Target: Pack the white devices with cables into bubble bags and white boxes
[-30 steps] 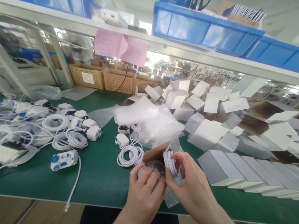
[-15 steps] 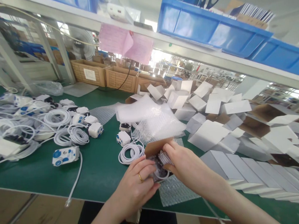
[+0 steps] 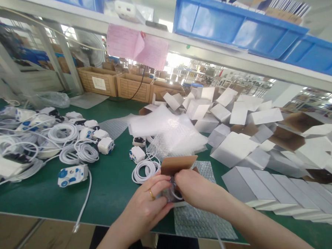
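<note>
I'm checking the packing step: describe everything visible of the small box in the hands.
The small box is open, its brown cardboard inner flap raised and facing the camera. The left hand and right hand grip it from both sides, just above the green table. White cable shows at its mouth; the rest is hidden.

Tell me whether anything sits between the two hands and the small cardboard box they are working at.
Nothing visible does: the left hand and right hand both touch the small brown cardboard box, pressing a bubble-wrapped white cable bundle into it.

Green bench [image 3: 110,187], cable coils [image 3: 78,153], white boxes [image 3: 234,148], bubble wrap [image 3: 200,221]
</note>
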`<state>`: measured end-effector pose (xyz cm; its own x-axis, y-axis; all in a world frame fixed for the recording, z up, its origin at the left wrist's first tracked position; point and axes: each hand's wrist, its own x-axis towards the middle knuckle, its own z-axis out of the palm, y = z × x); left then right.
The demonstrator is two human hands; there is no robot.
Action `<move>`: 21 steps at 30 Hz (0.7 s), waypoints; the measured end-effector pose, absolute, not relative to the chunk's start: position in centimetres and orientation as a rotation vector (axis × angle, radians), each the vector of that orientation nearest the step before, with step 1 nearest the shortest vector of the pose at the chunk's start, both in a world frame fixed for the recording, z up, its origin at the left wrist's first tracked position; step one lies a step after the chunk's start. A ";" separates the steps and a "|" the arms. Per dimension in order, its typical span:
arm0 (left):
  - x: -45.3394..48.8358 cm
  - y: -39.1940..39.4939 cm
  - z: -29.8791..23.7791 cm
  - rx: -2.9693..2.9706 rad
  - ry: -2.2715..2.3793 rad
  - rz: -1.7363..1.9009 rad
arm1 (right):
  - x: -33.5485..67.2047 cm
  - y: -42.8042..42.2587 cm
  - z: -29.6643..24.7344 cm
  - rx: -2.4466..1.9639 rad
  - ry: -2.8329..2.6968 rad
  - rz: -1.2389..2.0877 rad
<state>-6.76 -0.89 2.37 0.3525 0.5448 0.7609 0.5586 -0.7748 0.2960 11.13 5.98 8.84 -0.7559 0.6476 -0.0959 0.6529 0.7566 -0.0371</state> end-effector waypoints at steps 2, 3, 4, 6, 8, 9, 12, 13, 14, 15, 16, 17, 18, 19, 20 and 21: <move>-6.8 -0.7 2.4 -2.582 -1.058 -1.437 | 10.7 6.3 9.1 1.002 2.826 -0.099; -6.8 -0.7 2.4 -2.585 -1.063 -1.438 | 10.6 6.4 9.4 0.975 2.801 -0.087; -6.8 -0.6 2.5 -2.586 -1.064 -1.440 | 10.6 6.4 9.9 0.960 2.785 -0.077; -6.9 -0.8 2.5 -2.595 -1.048 -1.431 | 11.1 5.9 11.2 0.951 2.773 -0.051; -6.9 -1.2 2.3 -2.592 -1.044 -1.414 | 12.4 5.1 12.7 1.013 2.807 -0.019; -6.9 -1.5 2.1 -2.561 -1.070 -1.420 | 13.3 4.6 13.3 1.065 2.849 0.000; -6.5 -2.7 0.8 -2.299 -1.310 -1.556 | 16.1 3.0 13.6 1.103 3.008 0.044; -6.2 -3.0 0.3 -2.190 -1.411 -1.624 | 16.9 2.4 13.1 1.054 3.049 0.065; -5.8 -3.3 -0.2 -2.096 -1.496 -1.690 | 17.5 1.9 12.3 0.983 3.077 0.094; -5.3 -3.4 -0.6 -2.029 -1.567 -1.747 | 17.9 1.4 11.4 0.908 3.101 0.129; -4.8 -3.4 -0.9 -1.982 -1.620 -1.798 | 18.2 1.0 10.6 0.843 3.125 0.157; -4.1 -3.3 -1.2 -1.950 -1.660 -1.846 | 18.4 0.7 9.9 0.798 3.150 0.164; -3.5 -3.0 -1.4 -1.922 -1.695 -1.895 | 18.5 0.4 9.7 0.771 3.176 0.126; -2.8 -2.7 -1.6 -1.892 -1.730 -1.946 | 18.6 0.3 9.8 0.780 3.203 0.036; -2.2 -2.3 -1.7 -1.854 -1.773 -1.998 | 18.7 0.3 10.3 0.824 3.231 -0.104; -1.6 -1.9 -1.9 -1.812 -1.820 -2.051 | 18.9 0.5 11.2 0.897 3.262 -0.274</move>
<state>-1.63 -1.90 -1.86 -0.3850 0.6972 0.6047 0.5175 -0.3794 0.7669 18.86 0.50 11.18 -0.8307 0.5203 0.1981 0.4800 0.8496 -0.2186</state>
